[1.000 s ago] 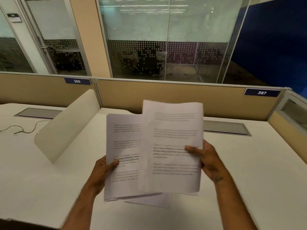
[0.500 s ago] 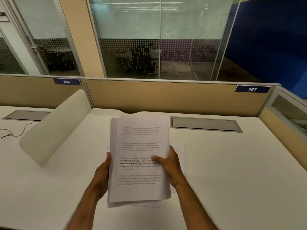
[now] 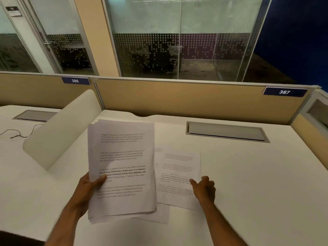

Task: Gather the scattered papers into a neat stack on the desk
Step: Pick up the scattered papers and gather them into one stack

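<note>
A sheaf of several printed white sheets [image 3: 122, 167] is held above the white desk [image 3: 248, 174], and my left hand [image 3: 88, 190] is shut on its lower left edge, thumb on top. Loose printed sheets [image 3: 177, 178] lie flat on the desk just to the right of the sheaf, partly hidden under it. My right hand [image 3: 204, 189] rests at the right edge of the top loose sheet, fingers curled, touching the paper. Whether it pinches the sheet I cannot tell.
A curved white divider [image 3: 60, 128] stands at the left. A grey cable hatch [image 3: 225, 132] is set in the desk at the back right, another hatch [image 3: 35, 115] and a thin cable [image 3: 17, 134] at the far left. A tan partition [image 3: 177, 100] closes the back.
My right hand has let go of the sheaf and moved right and down to the loose sheets on the desk. My left hand alone now holds the sheaf.
</note>
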Action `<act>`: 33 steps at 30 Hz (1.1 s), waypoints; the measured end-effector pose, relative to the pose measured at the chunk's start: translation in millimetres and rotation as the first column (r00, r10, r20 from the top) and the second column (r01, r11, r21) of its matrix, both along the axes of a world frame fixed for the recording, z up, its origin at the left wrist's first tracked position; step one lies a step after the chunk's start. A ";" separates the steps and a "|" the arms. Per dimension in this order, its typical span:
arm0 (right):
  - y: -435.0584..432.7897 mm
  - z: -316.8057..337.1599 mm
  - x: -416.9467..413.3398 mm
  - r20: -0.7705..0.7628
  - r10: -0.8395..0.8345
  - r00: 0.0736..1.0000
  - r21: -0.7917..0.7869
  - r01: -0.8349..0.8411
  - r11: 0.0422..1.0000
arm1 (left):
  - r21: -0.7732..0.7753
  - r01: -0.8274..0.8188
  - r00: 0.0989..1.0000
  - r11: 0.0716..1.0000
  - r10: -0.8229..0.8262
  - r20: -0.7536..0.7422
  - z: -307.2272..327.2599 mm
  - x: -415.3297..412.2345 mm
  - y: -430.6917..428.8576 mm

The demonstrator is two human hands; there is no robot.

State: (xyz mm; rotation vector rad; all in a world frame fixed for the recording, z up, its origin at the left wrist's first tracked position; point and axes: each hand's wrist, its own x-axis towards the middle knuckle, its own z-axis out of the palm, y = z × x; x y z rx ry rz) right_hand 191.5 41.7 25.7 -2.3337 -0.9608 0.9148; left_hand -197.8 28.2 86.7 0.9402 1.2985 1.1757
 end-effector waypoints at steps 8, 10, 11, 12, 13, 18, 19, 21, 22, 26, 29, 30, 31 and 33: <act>8.8 -26.6 -25.6 0.195 0.036 0.980 -0.162 -0.004 0.987 | -0.012 -0.046 0.999 0.999 0.046 -0.014 2.8 -34.4 4.4; 19.4 -24.6 -28.3 0.084 -0.069 0.994 -0.198 0.085 0.977 | -0.019 -0.047 0.999 0.999 0.046 -0.028 3.5 -47.5 6.8; 23.7 -24.1 -27.4 0.036 -0.118 0.992 -0.215 0.123 0.969 | -0.023 -0.048 0.998 0.999 0.048 -0.035 3.7 -54.6 8.4; 27.0 -24.4 -25.4 -0.012 -0.160 0.987 -0.222 0.153 0.963 | -0.026 -0.049 0.998 0.998 0.048 -0.039 4.2 -61.5 10.3; 30.0 -25.7 -22.8 -0.066 -0.190 0.980 -0.209 0.173 0.962 | -0.028 -0.047 0.998 0.999 0.046 -0.041 4.8 -67.9 12.6; 36.7 -15.8 -25.3 -0.429 -0.177 0.886 0.083 0.233 0.969 | -0.025 -0.019 0.999 0.999 0.019 -0.031 8.1 -94.4 25.8; 36.0 -12.6 -31.2 -0.502 -0.163 0.850 0.116 0.253 0.961 | -0.024 -0.014 1.000 1.000 0.014 -0.028 7.8 -98.3 28.8; 31.5 -10.9 -47.7 -0.590 -0.132 0.797 0.129 0.254 0.959 | -0.022 -0.006 1.000 1.000 0.006 -0.022 7.0 -104.4 34.2; 27.9 -13.0 -57.8 -0.589 -0.117 0.800 0.123 0.232 0.965 | -0.024 -0.002 1.000 1.000 0.002 -0.019 6.3 -106.6 36.8; 10.8 -27.9 -106.4 -0.272 -0.052 0.961 0.025 0.061 0.998 | -0.036 0.023 1.000 0.999 -0.023 -0.010 1.7 -109.3 45.4; -1.0 -28.3 -141.3 0.063 0.036 0.997 -0.127 -0.028 0.991 | -0.042 0.033 0.999 0.999 -0.033 -0.010 -1.7 -108.4 48.4; -2.2 -28.1 -149.6 0.121 0.058 0.991 -0.140 -0.040 0.989 | -0.045 0.035 0.999 0.998 -0.035 -0.011 -2.4 -108.3 49.2; -2.0 -27.1 -155.6 0.145 0.064 0.987 -0.139 -0.044 0.989 | -0.048 0.037 0.999 0.998 -0.038 -0.012 -3.0 -108.4 49.8; 2.8 -24.0 -160.6 0.111 0.035 0.993 -0.149 -0.018 0.989 | -0.052 0.038 0.999 0.998 -0.039 -0.011 -5.5 -109.7 50.4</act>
